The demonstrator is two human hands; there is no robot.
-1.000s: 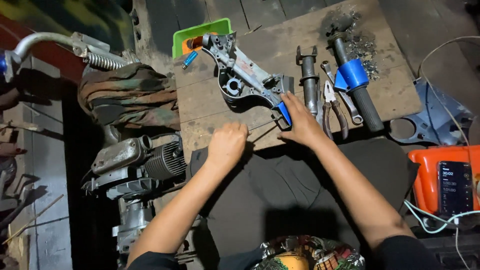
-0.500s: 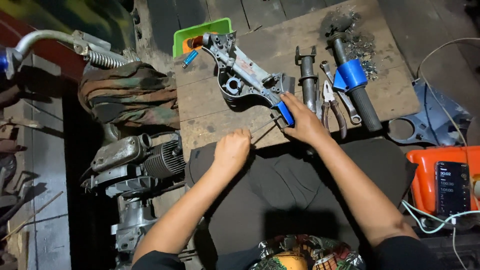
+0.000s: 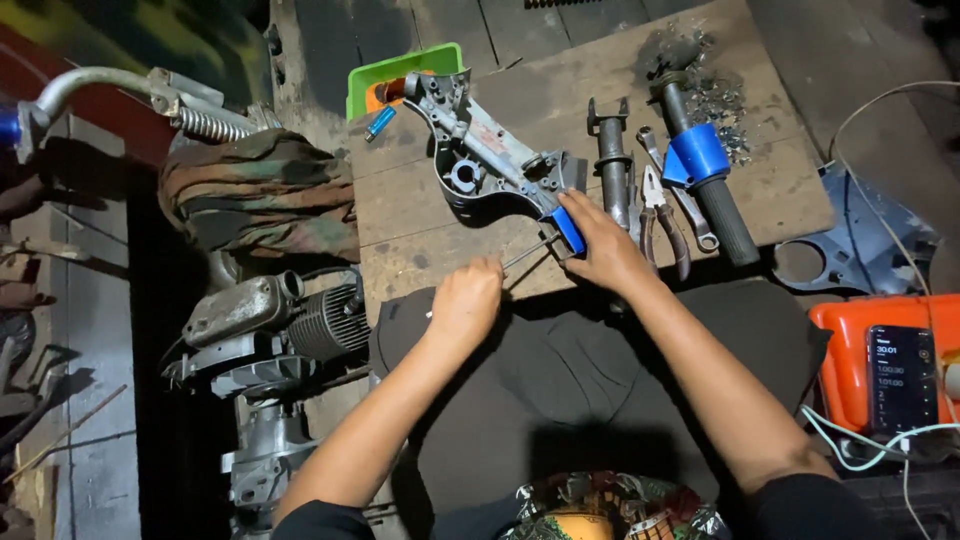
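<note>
A grey metal machine housing (image 3: 490,160) lies on a wooden board (image 3: 420,215) in front of me. My right hand (image 3: 600,245) rests against its near end and grips a blue-handled tool (image 3: 567,228) there. A thin metal rod (image 3: 530,252) runs from that spot toward my left hand (image 3: 468,300), which is closed around its near end at the board's front edge.
A dark shaft (image 3: 610,160), pliers (image 3: 660,215), a wrench (image 3: 685,205) and a blue-collared black grip (image 3: 700,170) lie right of the housing. A green tray (image 3: 400,72) sits behind. A small engine (image 3: 280,320) stands left; an orange case with a phone (image 3: 895,375) right.
My left hand has slid back toward me along the rod. My right hand stays at the housing's near end.
</note>
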